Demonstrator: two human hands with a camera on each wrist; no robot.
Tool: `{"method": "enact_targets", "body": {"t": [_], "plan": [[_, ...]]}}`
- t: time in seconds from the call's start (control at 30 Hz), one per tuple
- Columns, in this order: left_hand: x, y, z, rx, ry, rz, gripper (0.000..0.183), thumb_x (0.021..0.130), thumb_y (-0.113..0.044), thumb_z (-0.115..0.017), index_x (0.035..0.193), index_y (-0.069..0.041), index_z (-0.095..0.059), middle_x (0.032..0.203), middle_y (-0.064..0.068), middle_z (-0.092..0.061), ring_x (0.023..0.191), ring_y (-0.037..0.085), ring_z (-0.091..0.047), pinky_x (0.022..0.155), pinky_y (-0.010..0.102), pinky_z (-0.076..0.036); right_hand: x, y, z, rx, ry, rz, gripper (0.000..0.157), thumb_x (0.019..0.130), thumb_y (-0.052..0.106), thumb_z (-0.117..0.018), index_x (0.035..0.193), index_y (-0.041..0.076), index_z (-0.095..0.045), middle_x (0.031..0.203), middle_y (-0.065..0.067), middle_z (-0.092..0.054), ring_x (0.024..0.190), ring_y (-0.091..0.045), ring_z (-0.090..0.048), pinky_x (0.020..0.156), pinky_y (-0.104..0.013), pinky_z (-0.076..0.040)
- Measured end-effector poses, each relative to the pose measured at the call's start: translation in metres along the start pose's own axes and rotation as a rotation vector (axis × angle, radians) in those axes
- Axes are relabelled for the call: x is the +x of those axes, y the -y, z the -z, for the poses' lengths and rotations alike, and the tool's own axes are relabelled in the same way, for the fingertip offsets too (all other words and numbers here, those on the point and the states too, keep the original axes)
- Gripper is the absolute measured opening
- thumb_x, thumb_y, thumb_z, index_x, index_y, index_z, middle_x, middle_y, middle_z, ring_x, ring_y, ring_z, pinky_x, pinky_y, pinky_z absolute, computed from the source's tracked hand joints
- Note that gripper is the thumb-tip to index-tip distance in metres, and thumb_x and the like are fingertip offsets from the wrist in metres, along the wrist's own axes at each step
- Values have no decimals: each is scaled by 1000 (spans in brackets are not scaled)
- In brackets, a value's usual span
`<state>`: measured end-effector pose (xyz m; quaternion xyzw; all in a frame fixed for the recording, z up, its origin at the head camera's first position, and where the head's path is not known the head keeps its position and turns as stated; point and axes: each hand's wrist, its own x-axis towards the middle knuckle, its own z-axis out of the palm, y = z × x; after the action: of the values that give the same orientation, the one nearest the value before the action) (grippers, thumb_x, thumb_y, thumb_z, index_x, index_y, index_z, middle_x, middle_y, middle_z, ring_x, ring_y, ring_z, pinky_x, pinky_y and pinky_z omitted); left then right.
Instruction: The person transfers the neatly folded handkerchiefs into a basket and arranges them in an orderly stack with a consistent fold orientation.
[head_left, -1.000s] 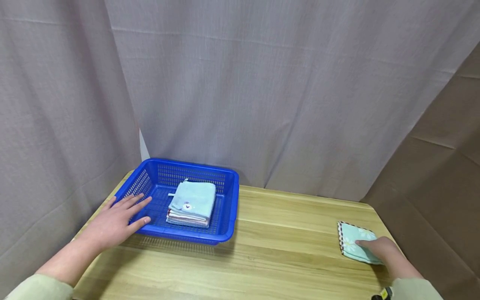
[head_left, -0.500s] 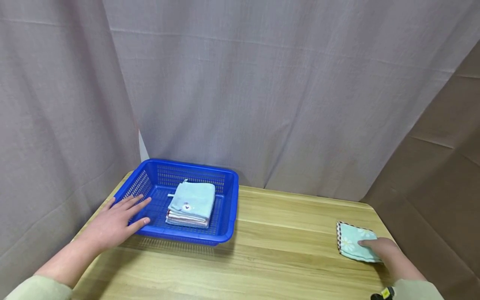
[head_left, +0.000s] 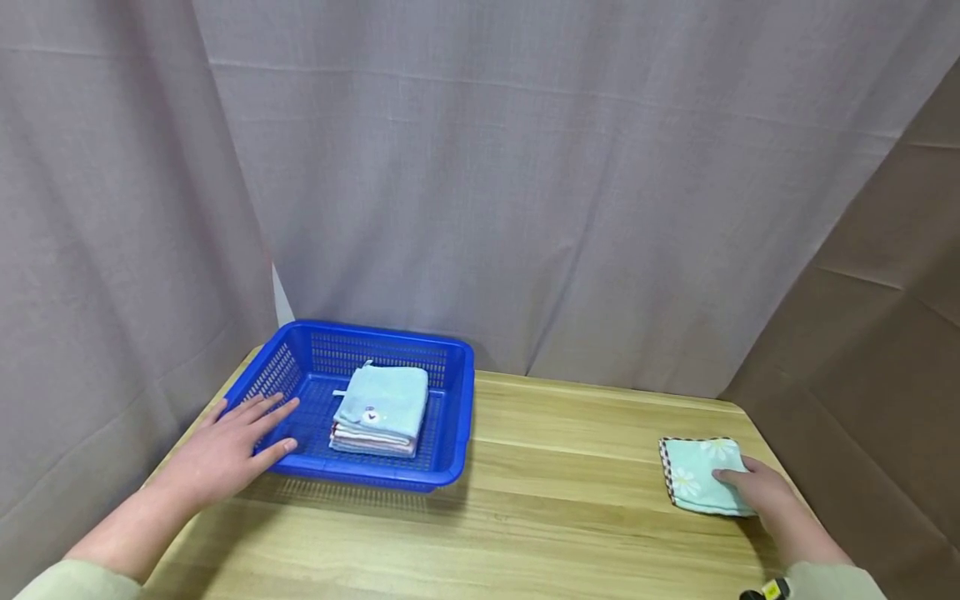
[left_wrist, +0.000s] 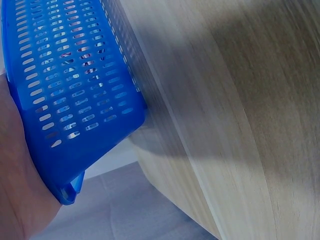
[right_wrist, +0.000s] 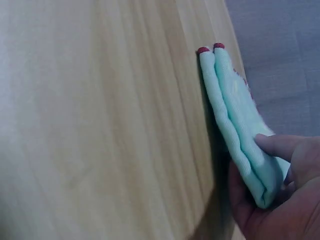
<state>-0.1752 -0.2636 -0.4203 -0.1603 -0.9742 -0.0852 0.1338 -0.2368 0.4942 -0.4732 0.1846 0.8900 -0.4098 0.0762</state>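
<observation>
My right hand [head_left: 761, 483] pinches a folded mint-green towel [head_left: 699, 479] with white daisies and a dark checked edge, at the right end of the table. In the right wrist view the thumb lies on top of the towel [right_wrist: 232, 115] and the other fingers go beneath it. My left hand [head_left: 225, 442], fingers spread and straight, rests at the near left corner of a blue plastic basket [head_left: 375, 477]. Inside the basket lies a neat stack of folded towels [head_left: 384, 400], with a light blue one bearing a small animal face on top.
The wooden table [head_left: 555, 500] runs between basket and right hand. A grey curtain [head_left: 525, 183] hangs behind its far edge and at the left. Brown cloth [head_left: 877, 375] closes off the right side.
My right hand has shifted the mint-green towel slightly left and away from me, and the towel has turned a little. The left hand stays at the basket's corner.
</observation>
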Motion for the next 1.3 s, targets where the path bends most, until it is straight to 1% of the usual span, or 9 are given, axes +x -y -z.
{"method": "enact_targets", "body": {"t": [0.1,0.2,0.33,0.5,0.57,0.67,0.73,0.8,1.3], "plan": [[0,0,0,-3,2,1,61,98,-54,-53,147,-18,-51,148,14,-49,138,38,-41,109,67,-21,-2,1,-1,23,-28,27,88,96,41,-60,150,-13,-16,148,-41,-20,124,-44,-40,89,-35,-47],[0,0,-1,-5,3,1,61,98,-55,-52,147,-18,-50,148,14,-49,138,38,-41,109,67,-21,-4,3,-2,78,-48,45,85,98,38,-58,152,-10,-14,147,-39,-24,102,-23,-57,73,-21,-50],[0,0,0,-5,5,3,62,99,-56,-50,147,-18,-50,148,14,-49,138,38,-41,109,67,-21,-6,5,-3,196,-51,45,81,100,34,-56,155,-2,-9,142,-39,-29,76,0,-59,67,-24,-57],[-1,0,0,-3,10,4,62,99,-56,-50,147,-18,-50,148,15,-49,137,39,-41,108,67,-21,-8,7,-6,320,-68,30,80,100,30,-58,157,4,-8,134,-37,-38,71,-4,-66,68,-32,-60],[-1,1,0,-4,12,4,61,98,-55,-51,147,-18,-50,148,15,-49,137,40,-41,108,67,-21,-9,8,-7,344,-73,22,80,100,30,-58,157,5,-9,125,-31,-47,70,-5,-66,68,-33,-60],[-1,1,0,-6,16,5,61,98,-55,-51,148,-19,-49,148,15,-48,137,41,-40,108,68,-21,-10,8,-7,385,-73,16,78,100,28,-58,158,7,-9,103,-9,-60,70,-6,-67,68,-33,-60],[-1,2,0,-7,16,4,61,99,-55,-51,148,-19,-49,148,15,-48,137,41,-40,108,68,-21,-11,8,-8,419,-72,10,77,101,26,-57,158,8,-9,90,7,-60,69,-5,-68,67,-33,-60],[-1,2,0,-3,13,3,62,99,-56,-50,148,-19,-49,148,15,-49,137,41,-41,108,68,-21,-11,9,-8,465,-65,8,77,101,25,-57,158,9,-8,82,15,-60,69,-5,-68,67,-32,-60],[-1,1,0,3,10,2,62,99,-57,-49,147,-19,-51,147,14,-50,137,39,-41,109,67,-21,-23,30,-14,711,-101,-30,82,98,26,-63,160,21,-10,80,19,-61,68,-1,-66,62,-27,-59]]}}
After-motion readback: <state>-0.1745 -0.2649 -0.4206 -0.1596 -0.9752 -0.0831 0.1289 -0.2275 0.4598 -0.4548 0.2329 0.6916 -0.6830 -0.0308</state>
